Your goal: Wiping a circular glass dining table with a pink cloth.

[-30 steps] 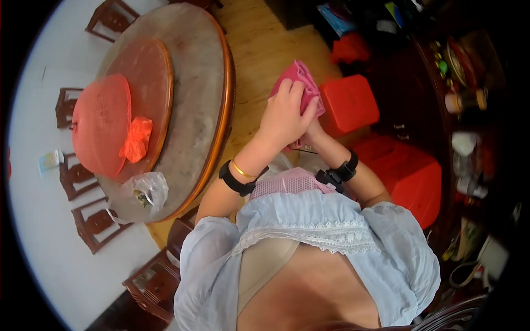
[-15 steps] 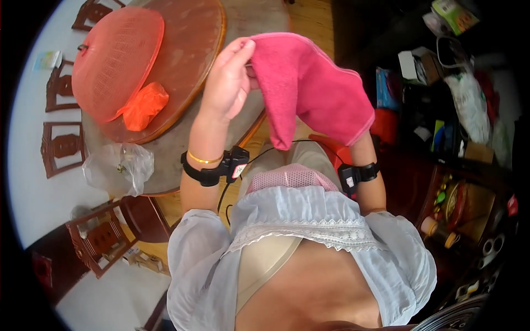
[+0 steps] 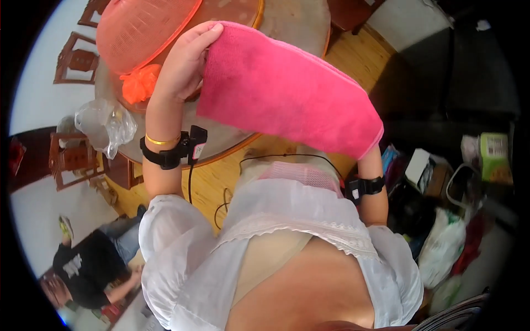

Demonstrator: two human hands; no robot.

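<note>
Pink cloth [image 3: 290, 91] spread between the two raised hands
We see the left hand [image 3: 185, 63] pinching its upper left corner before the round table [image 3: 292, 25]; the right hand is hidden behind the other end, its grip untellable; we judge the spreading largely done, though the doubled-looking top edge suggests a layer left unopened

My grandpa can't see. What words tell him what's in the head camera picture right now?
A person's left hand pinches one corner of a bright pink cloth spread wide, which hides the right hand. Beyond it stands a round table with a red mesh cover and an orange bag.
</note>
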